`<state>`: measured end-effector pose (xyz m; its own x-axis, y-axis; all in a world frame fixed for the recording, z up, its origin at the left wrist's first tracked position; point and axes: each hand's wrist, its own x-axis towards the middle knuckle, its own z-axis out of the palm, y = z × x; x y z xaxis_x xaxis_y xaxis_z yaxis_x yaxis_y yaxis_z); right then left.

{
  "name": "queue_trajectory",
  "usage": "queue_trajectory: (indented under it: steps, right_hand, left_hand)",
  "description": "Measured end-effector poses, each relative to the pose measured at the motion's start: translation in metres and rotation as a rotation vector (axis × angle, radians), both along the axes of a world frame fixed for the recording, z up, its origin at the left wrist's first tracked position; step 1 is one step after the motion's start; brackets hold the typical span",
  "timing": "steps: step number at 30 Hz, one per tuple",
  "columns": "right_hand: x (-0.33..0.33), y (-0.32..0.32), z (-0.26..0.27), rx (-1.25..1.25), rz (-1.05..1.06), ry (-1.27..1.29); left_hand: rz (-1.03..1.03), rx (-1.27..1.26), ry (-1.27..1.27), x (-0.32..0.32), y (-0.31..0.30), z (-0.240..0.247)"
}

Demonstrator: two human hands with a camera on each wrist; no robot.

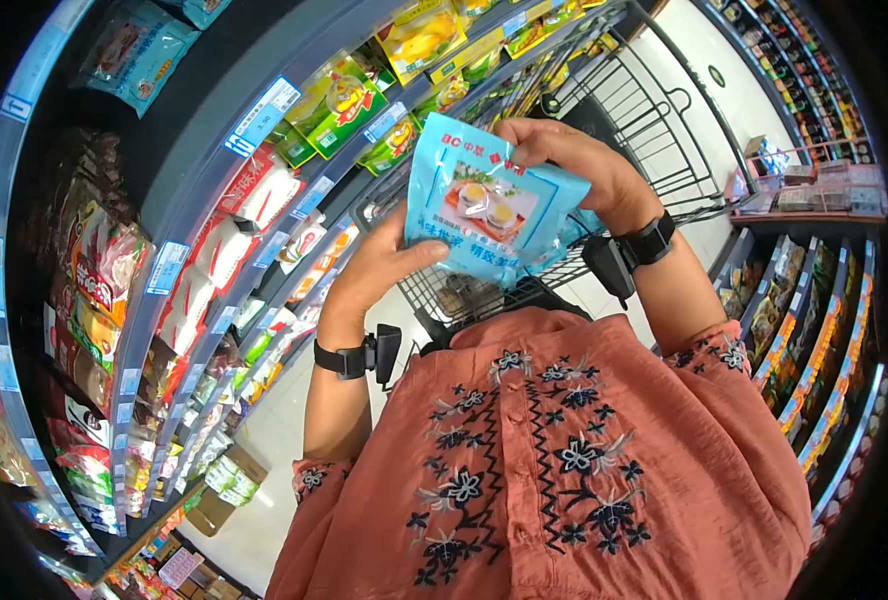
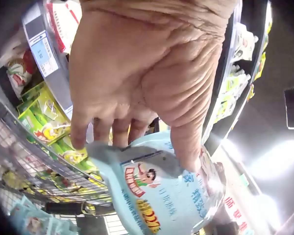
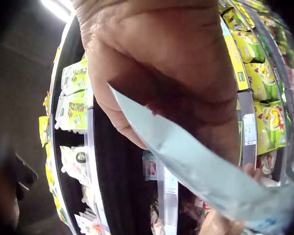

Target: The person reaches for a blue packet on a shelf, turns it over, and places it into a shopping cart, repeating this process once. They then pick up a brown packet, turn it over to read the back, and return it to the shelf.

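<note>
Both hands hold a light blue plastic food packet in front of the chest, its printed front facing the head camera. Two halved eggs are pictured on it. My left hand pinches the packet's left edge, thumb on the front and fingers behind. In the left wrist view that thumb presses on the crinkled film. My right hand grips the top right edge, thumb over the front; its other fingers are mostly hidden behind. Seen from the right wrist, the packet appears nearly edge-on below the palm.
A wire shopping cart with a black panel stands beyond the hands. Blue packets lie in it. Shelves to the left carry yellow-green bags, red-and-white bags and blue packets. A cardboard box sits on the floor.
</note>
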<state>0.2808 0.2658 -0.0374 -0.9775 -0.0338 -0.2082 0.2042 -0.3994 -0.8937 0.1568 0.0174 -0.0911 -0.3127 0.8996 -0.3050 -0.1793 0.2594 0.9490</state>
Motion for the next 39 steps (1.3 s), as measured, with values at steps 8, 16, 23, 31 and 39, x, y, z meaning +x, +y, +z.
queue_trajectory:
  steps: [8, 16, 23, 31, 39]
  right_hand:
    - [-0.006, -0.024, -0.036, -0.331, -0.362, -0.188]
    - [0.009, -0.04, -0.129, -0.771, -0.04, -0.119]
    - [0.017, -0.079, -0.068, -0.134, -0.053, -0.231]
    - [0.016, -0.081, -0.074, 0.056, -0.085, -0.229]
    - [0.014, -0.081, -0.076, 0.026, -0.129, -0.218]
  left_hand:
    - [0.065, -0.037, -0.188, 0.017, -0.024, -0.005]
    - [0.285, -0.088, -0.154, 0.02, -0.041, -0.01]
    - [0.448, -0.064, -0.074, 0.02, -0.036, -0.012]
    - [0.457, -0.056, 0.015, 0.018, -0.034, -0.011]
    - [0.532, 0.062, 0.009, 0.025, -0.035, -0.01]
